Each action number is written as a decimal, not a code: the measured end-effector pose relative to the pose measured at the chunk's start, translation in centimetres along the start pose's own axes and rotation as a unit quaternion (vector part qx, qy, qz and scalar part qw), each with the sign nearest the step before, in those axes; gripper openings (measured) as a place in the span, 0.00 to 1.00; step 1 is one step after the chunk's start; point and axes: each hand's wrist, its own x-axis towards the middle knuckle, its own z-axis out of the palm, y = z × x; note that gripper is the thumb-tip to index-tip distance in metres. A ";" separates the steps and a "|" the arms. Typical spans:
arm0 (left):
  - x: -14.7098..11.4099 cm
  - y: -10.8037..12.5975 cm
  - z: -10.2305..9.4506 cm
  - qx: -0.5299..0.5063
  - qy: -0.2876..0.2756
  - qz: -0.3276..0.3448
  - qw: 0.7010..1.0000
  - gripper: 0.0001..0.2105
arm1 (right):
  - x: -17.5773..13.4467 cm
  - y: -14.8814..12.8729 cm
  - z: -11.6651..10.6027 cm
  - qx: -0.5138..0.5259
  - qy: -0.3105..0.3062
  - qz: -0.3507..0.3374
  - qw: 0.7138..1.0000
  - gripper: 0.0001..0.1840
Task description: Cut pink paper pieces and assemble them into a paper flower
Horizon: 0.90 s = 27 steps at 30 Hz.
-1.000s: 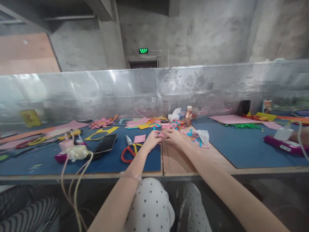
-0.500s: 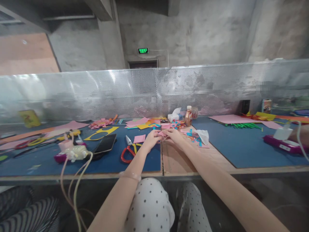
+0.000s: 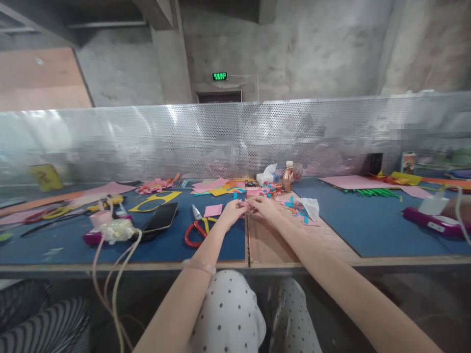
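Note:
My left hand (image 3: 233,213) and my right hand (image 3: 265,206) meet over the seam of the table, fingertips pinched together. Between them is a small piece of pink paper (image 3: 246,203), mostly covered by my fingers. Left of my left hand lie scissors (image 3: 198,228) with one red and one yellow handle, blades pointing away. A pink paper square (image 3: 213,210) rests just past them. Beyond my right hand are small blue and pink paper strips (image 3: 296,208) and a crumpled white tissue (image 3: 311,209).
A dark phone (image 3: 162,218) lies at left, near a purple power strip (image 3: 92,238) with hanging cables. A brown bottle (image 3: 288,177) stands at the back beside a tissue pack (image 3: 267,175). Another purple strip (image 3: 436,221) sits at right, near a person's hand. A perforated metal screen (image 3: 206,142) borders the table.
My fingertips have shifted slightly at the pink paper, with both hands still together. The view has moved a little; everything on the table stays in place.

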 end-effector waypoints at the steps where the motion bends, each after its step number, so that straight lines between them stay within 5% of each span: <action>1: 0.0 0.0 0.0 0.004 0.000 0.000 1.000 0.07 | 0.0 0.0 0.0 -0.004 0.001 -0.002 1.000 0.07; 27: 0.5 -0.7 -0.6 -0.017 -0.064 -0.025 0.997 0.08 | 0.6 0.8 -0.8 0.010 -0.020 -0.008 1.000 0.10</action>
